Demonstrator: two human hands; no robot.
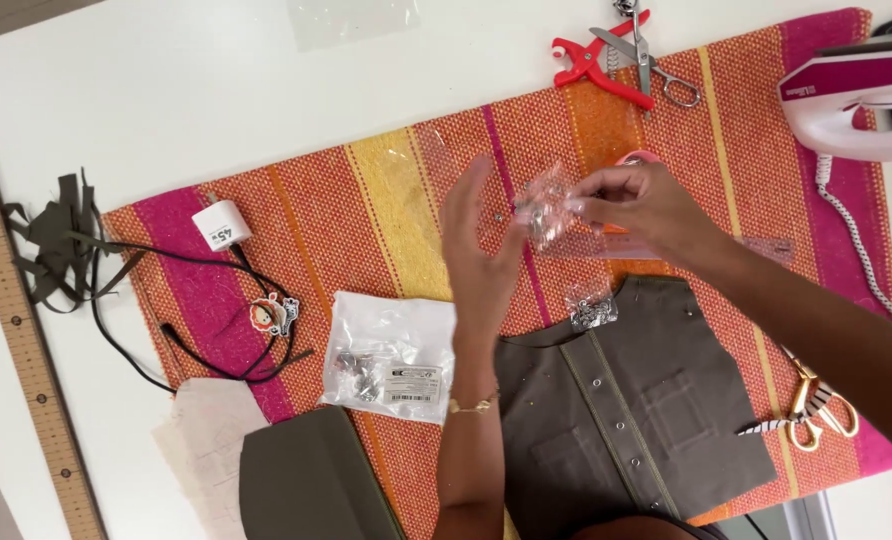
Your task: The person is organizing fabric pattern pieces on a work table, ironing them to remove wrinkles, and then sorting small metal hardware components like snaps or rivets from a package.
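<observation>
Glossy clear plastic bag (pixel 546 212) of shiny metal snaps; coarse woven striped cloth (pixel 386 200).

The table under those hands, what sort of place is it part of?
Most likely a home sewing or craft workspace. An olive garment piece with a row of snaps lies on a striped cloth, red snap pliers and scissors lie nearby, and a clothes iron stands at the table's edge.

pink, orange and yellow striped cloth (pixel 386 200), olive garment (pixel 626 410), red pliers (pixel 591 62)
</observation>
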